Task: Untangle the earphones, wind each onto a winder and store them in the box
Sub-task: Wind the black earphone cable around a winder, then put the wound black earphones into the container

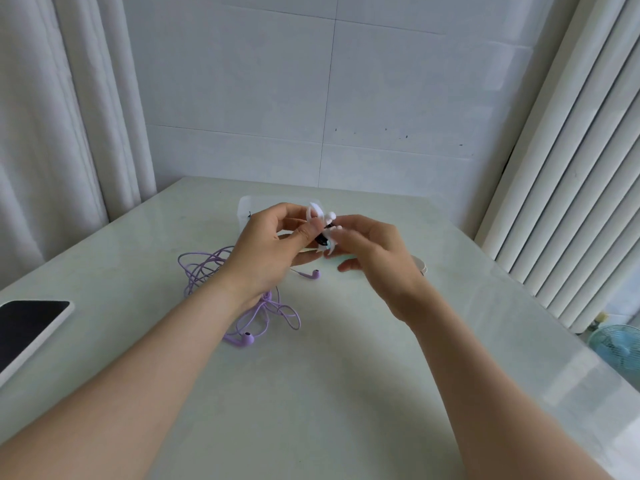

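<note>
Box mostly behind hands; phone cropped.

— Left hand?
— Raised above the near-middle of the scene, palm turned right, thumb and forefinger pinched together at the far tip, other fingers curled underneath.
— Right hand?
— Level with the left and just beside it, back turned up, fingertips bunched and meeting the left thumb; little finger stretched out lower, pointing left.
— Forearms?
— Both bare, entering from the near corners, converging toward the far middle; left crossing from near left, right from near right, wrists slightly bent inward.
</note>
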A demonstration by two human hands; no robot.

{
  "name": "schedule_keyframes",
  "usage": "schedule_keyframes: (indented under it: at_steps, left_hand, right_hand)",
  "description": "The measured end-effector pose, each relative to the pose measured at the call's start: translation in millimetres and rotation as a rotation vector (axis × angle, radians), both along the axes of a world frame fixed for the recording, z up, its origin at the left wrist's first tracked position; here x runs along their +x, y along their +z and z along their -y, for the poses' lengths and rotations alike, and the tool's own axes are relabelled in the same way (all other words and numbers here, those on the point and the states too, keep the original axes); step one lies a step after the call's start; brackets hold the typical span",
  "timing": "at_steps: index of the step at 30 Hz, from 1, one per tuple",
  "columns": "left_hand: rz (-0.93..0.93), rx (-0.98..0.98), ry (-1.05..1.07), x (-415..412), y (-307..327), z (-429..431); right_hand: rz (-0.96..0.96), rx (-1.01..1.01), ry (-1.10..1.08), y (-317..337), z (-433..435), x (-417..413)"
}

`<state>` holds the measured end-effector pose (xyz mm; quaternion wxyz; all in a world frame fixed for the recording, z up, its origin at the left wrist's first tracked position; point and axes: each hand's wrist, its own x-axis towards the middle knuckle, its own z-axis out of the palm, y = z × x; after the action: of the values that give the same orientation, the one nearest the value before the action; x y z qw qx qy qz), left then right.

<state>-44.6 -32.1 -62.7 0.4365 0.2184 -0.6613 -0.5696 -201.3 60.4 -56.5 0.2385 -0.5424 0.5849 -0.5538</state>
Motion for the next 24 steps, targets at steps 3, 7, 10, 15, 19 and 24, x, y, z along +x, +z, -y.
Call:
schedule_keyframes:
  at_steps: [3,7,10,15,19,24]
  left_hand:
    - [0.065,-0.086,0.075,1,0,2]
    - [0.22,-0.406,0.269,4,3,2]
    - [0.322,-0.764,0.607,9,-4,19]
    - [0.652,-0.709,0.769,22,-25,50]
    - [0.788,-0.561,0.657,23,-35,62]
    - [0.654,-0.478,0.614,22,-35,69]
  right_hand:
    - [-0.14,-0.044,-0.035,-8,2,9]
    - [-0.105,-0.098,-0.069,-14,7,12]
    - [-0.069,-0.088,-0.127,-16,10,14]
    - [-0.111,-0.039,-0.2,-24,15,24]
    - [-0.207,-0.03,-0.238,-31,19,29]
    - [-0.207,-0.065,-0.261,-27,30,39]
